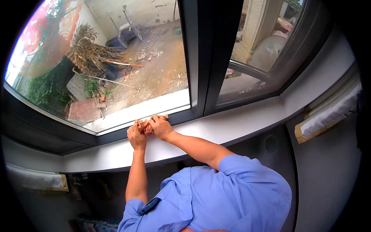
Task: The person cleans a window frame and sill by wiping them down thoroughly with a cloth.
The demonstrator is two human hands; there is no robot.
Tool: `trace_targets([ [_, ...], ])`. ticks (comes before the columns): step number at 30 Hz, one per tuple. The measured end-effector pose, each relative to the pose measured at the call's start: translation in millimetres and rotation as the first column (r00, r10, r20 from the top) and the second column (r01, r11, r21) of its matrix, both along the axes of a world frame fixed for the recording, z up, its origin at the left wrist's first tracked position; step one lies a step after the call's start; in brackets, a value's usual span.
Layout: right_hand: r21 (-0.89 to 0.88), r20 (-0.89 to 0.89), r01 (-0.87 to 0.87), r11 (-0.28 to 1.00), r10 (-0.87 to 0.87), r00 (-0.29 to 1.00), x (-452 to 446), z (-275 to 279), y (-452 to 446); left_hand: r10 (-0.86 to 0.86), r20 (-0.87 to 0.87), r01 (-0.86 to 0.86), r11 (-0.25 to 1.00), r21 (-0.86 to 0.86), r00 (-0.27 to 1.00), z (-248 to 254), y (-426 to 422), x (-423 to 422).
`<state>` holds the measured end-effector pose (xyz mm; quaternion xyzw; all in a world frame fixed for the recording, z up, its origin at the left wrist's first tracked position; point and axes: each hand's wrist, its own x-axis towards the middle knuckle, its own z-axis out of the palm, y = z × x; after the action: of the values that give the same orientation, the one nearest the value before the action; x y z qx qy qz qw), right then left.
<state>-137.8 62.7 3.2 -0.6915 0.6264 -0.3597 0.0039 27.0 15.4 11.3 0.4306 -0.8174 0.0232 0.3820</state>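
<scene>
Pinching crumpled orange-brown cloth (144, 126), left hand (136, 137) and right hand (161, 127) meet at a dark, straight window frame (182, 116) edging a long white sill (235, 116).

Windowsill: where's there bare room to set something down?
Bare windowsill lies left of the left hand and right of the right forearm, along the dark frame. Crowded: between these, with the right hand and bunched cloth.

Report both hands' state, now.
Left hand: closed, holding the crumpled orange-brown cloth.
Right hand: closed, holding the same cloth.
</scene>
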Motion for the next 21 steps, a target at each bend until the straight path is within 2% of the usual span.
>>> trace_targets([
  [3,-0.015,0.037,0.055,0.998,-0.054,0.998,-33.1,-1.0,19.9,-0.119,0.011,0.118,0.991,0.061,0.993,-7.2,12.9,-32.6],
  [5,0.071,0.032,0.197,0.978,-0.199,0.979,-63.6,7.8,43.7,-0.234,0.007,0.232,0.969,0.087,0.972,-9.4,29.0,-70.1],
  [9,0.041,0.07,0.336,0.941,-0.339,0.938,-107.9,0.0,67.6,-0.341,0.009,0.339,0.938,0.065,0.94,-14.3,50.5,-139.2],
  [11,0.131,0.147,0.309,0.942,-0.326,0.934,-112.4,-0.4,74.9,-0.337,-0.021,0.337,0.937,0.095,0.941,-9.2,52.7,-153.2],
  [12,0.133,0.169,0.316,0.939,-0.336,0.927,-111.3,2.4,75.0,-0.34,-0.022,0.34,0.936,0.091,0.94,-8.6,53.6,-153.4],
  [13,0.125,0.168,0.317,0.94,-0.335,0.927,-112.9,5.1,80.0,-0.338,-0.044,0.341,0.927,0.158,0.94,-6.4,53.8,-149.0],
  [14,0.102,0.207,0.242,0.965,-0.258,0.944,-115.4,7.5,87.8,-0.336,-0.062,0.341,0.914,0.221,0.94,-3.1,53.3,-143.5],
  [15,0.073,0.243,0.166,0.983,-0.179,0.953,-116.1,16.0,97.6,-0.336,-0.059,0.341,0.917,0.209,0.94,2.9,56.9,-137.9],
  [17,0.004,0.264,0.18,0.984,-0.174,0.949,-117.2,33.4,124.2,-0.37,-0.392,0.517,0.76,0.394,0.842,28.7,76.5,-136.4],
  [18,-0.1,0.25,0.19,0.977,-0.16,0.955,-120.1,39.5,138.0,-0.407,-0.543,0.635,0.695,0.338,0.735,58.8,93.4,-147.1],
  [21,-0.327,0.29,0.282,0.902,-0.188,0.938,-134.1,76.4,156.9,-0.446,-0.621,0.668,0.724,0.173,0.645,51.4,98.6,-174.5],
])
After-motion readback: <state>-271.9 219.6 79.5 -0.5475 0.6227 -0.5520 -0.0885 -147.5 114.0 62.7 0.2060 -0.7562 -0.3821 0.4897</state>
